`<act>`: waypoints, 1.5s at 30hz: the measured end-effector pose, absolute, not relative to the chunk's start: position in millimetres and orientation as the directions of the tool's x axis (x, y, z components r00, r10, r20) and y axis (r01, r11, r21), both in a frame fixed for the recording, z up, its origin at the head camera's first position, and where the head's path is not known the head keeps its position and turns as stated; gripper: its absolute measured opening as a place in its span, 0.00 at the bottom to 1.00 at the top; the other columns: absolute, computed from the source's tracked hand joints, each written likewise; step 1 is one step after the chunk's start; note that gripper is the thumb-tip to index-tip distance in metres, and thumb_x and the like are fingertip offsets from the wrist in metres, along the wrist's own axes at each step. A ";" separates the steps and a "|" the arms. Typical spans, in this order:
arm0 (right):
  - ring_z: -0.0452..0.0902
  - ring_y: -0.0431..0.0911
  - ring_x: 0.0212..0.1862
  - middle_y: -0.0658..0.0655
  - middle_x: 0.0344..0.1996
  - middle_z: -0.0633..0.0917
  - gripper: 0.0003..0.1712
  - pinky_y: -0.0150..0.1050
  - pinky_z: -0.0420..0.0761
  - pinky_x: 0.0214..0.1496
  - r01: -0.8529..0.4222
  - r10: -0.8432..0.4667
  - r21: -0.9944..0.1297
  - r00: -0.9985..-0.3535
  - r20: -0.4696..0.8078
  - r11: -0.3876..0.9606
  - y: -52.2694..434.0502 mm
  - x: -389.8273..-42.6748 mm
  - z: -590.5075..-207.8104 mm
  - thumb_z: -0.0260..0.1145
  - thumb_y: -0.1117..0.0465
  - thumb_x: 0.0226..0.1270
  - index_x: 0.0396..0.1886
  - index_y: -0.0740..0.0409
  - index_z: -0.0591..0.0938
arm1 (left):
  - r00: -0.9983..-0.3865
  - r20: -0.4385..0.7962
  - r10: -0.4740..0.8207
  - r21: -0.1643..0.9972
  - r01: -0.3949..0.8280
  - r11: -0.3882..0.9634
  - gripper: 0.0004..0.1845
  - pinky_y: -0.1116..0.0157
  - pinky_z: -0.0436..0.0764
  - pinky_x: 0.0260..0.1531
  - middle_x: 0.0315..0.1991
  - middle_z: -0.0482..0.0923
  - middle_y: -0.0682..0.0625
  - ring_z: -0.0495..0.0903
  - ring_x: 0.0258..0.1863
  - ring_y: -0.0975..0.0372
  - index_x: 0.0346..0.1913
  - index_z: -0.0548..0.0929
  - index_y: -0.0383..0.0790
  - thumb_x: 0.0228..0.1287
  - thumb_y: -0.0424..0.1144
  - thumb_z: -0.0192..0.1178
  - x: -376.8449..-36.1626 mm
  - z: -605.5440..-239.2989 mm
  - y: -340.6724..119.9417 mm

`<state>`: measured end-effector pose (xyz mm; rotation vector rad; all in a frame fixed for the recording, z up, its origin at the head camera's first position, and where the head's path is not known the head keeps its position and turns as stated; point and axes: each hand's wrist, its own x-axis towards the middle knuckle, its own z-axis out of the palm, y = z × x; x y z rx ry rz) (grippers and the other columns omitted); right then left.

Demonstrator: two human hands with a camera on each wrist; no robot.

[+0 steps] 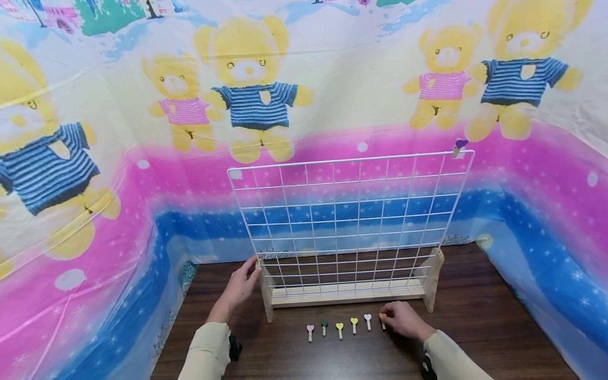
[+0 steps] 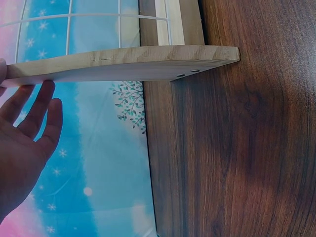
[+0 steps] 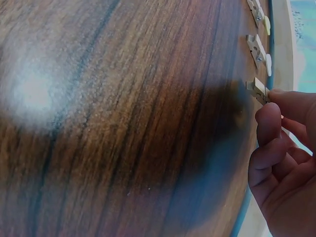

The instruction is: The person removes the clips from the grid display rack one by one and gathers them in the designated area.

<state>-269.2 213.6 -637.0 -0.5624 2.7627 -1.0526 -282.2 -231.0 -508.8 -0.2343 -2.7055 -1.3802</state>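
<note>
Pinching the end of a small wooden peg (image 1: 382,320), the right hand (image 1: 402,320) rests low on the dark wooden bench (image 1: 475,338), its fingertips (image 3: 274,95) closed on the peg's head while the other fingers curl loosely beneath. The right wrist view shows this peg lying flat on the bench, still in line with its neighbours. To its left runs a row of five more heart-topped pegs: a white one (image 1: 368,320), a yellow one (image 1: 353,323), another yellow one (image 1: 339,329), a dark green one (image 1: 324,326) and a pink one (image 1: 310,331), each set a little apart from the next and all lying just in front of the stand.

The left hand (image 1: 239,287) lies further out, fingers straight and relaxed, gripping nothing; its fingertips touch the top of the left wooden foot (image 2: 123,63) of the stand. Between the two feet runs a wooden base bar (image 1: 347,293), and out of it rises a white wire grid (image 1: 349,221), upright and leaning slightly away. A purple heart peg (image 1: 458,146) is clipped to the grid's top right corner.

Behind it all hangs a plastic sheet (image 1: 142,174) printed with yellow teddy bears in striped jumpers above pink and blue bands.
</note>
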 end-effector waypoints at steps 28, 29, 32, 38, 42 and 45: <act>0.71 0.38 0.28 0.42 0.23 0.76 0.04 0.38 0.73 0.31 -0.399 -0.391 -0.458 -0.913 0.117 0.795 208.8 -276.7 -646.3 0.68 0.62 0.59 0.26 0.51 0.83 | -0.984 0.149 0.100 0.795 0.179 0.579 0.22 0.49 0.72 0.53 0.60 0.71 0.36 0.72 0.58 0.48 0.69 0.66 0.44 0.74 0.36 0.48 -281.0 -506.9 -231.5; 0.71 0.38 0.28 0.43 0.23 0.76 0.04 0.38 0.73 0.31 -0.396 -0.389 -0.457 -0.914 0.114 0.796 208.5 -276.6 -646.6 0.68 0.62 0.58 0.26 0.51 0.83 | -0.983 0.151 0.101 0.795 0.182 0.579 0.22 0.49 0.72 0.53 0.60 0.71 0.36 0.72 0.58 0.48 0.69 0.66 0.44 0.74 0.36 0.48 -281.0 -507.0 -231.6; 0.71 0.38 0.28 0.43 0.23 0.76 0.04 0.38 0.73 0.31 -0.392 -0.386 -0.450 -0.916 0.110 0.802 208.2 -276.2 -646.4 0.68 0.62 0.58 0.26 0.51 0.83 | -0.983 0.153 0.104 0.795 0.185 0.577 0.22 0.49 0.72 0.53 0.60 0.71 0.36 0.72 0.57 0.48 0.69 0.66 0.43 0.74 0.36 0.48 -281.5 -507.7 -231.7; 0.73 0.40 0.31 0.43 0.25 0.77 0.04 0.39 0.74 0.34 -0.396 -0.382 -0.450 -0.916 0.126 0.801 211.9 -275.2 -643.9 0.69 0.58 0.59 0.27 0.52 0.84 | -0.984 0.143 0.102 0.800 0.176 0.574 0.23 0.48 0.72 0.53 0.60 0.71 0.37 0.71 0.58 0.48 0.69 0.66 0.42 0.74 0.37 0.48 -282.3 -509.3 -231.4; 0.76 0.42 0.34 0.44 0.28 0.79 0.02 0.43 0.75 0.38 -0.364 -0.360 -0.476 -0.927 0.103 0.801 216.1 -274.6 -636.3 0.70 0.59 0.58 0.30 0.51 0.84 | -0.984 0.146 0.107 0.799 0.181 0.573 0.23 0.48 0.72 0.53 0.60 0.71 0.36 0.72 0.57 0.48 0.69 0.65 0.42 0.74 0.37 0.48 -282.1 -509.7 -232.0; 0.76 0.42 0.35 0.45 0.29 0.79 0.05 0.44 0.76 0.39 -0.341 -0.337 -0.472 -0.937 0.096 0.813 220.2 -274.6 -627.8 0.71 0.62 0.56 0.33 0.53 0.84 | -0.982 0.153 0.110 0.795 0.188 0.576 0.23 0.48 0.72 0.52 0.60 0.71 0.36 0.72 0.57 0.47 0.69 0.65 0.41 0.74 0.37 0.48 -281.9 -509.8 -232.7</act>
